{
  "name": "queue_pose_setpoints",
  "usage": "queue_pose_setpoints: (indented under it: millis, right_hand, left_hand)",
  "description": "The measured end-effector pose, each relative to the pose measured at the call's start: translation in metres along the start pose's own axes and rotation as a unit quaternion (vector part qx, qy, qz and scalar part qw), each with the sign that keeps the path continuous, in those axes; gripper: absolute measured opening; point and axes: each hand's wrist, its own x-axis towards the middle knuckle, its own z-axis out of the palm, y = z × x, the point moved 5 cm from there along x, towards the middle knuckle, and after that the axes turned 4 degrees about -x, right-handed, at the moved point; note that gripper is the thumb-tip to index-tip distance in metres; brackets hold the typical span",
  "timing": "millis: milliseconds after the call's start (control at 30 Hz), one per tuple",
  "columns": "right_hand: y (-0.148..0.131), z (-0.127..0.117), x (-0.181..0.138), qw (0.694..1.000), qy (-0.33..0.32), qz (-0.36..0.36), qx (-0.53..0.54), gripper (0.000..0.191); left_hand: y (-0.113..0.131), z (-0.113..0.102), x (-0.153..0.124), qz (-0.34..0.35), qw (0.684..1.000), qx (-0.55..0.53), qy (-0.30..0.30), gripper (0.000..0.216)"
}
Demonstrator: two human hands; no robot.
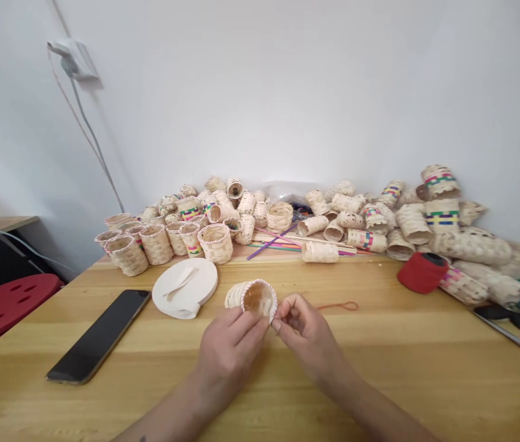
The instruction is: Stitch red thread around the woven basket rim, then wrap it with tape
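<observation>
Forearms [179, 396]: bare, reaching in from the bottom edge.
Left hand [231, 345]: fingers closed over the near wall of the small woven basket [237, 294].
Right hand [304, 328]: narrow pinch at the basket's laced rim [260, 282]; any strand between the fingertips is too small to tell.
Basket: tilted above the tabletop [296, 393], mouth facing the camera.
Red cord [348, 306]: looped behind the right hand; its link to the rim is hidden.
Rim work: apparently lacing; the next move calls for a steady basket and precise pinch.
</observation>
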Motion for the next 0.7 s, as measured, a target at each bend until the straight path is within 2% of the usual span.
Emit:
queue_pose_setpoints:
  millis: [67, 133, 233, 300, 433, 567, 633, 700]
  right_hand:
    - [-0.002, -0.005, 0.002, 0.999, 0.002, -0.021, -0.039, 0.01]
    - [-0.01, -0.014, 0.004, 0.988, 0.017, -0.078, -0.132, 0.012]
    - [-0.026, -0.025, 0.003, 0.937, 0.068, -0.195, -0.282, 0.014]
    - [-0.031, -0.024, 0.001, 0.916, 0.068, -0.224, -0.325, 0.012]
    - [-0.027, -0.012, -0.001, 0.925, 0.03, -0.187, -0.331, 0.004]
    - [-0.027, -0.004, -0.003, 0.929, 0.027, -0.172, -0.326, 0.009]
    - [-0.042, -0.002, -0.001, 0.92, 0.053, -0.203, -0.33, 0.012]
    - [-0.072, -0.007, 0.001, 0.903, 0.125, -0.262, -0.318, 0.014]
  left_hand:
    - [0.001, 0.003, -0.001, 0.013, 1.0, 0.001, -0.015, 0.012]
    - [0.001, 0.005, -0.002, 0.022, 0.999, 0.007, -0.031, 0.012]
    - [0.001, 0.005, -0.002, 0.035, 0.998, 0.024, -0.041, 0.012]
    - [0.003, 0.006, -0.004, 0.042, 0.998, 0.035, -0.042, 0.013]
    - [0.008, 0.01, -0.007, 0.052, 0.997, 0.032, -0.053, 0.015]
    - [0.014, 0.011, -0.007, 0.088, 0.995, 0.042, -0.025, 0.018]
    - [0.014, 0.013, -0.007, 0.1, 0.993, 0.055, -0.033, 0.019]
    - [0.013, 0.017, -0.008, 0.113, 0.99, 0.062, -0.062, 0.023]
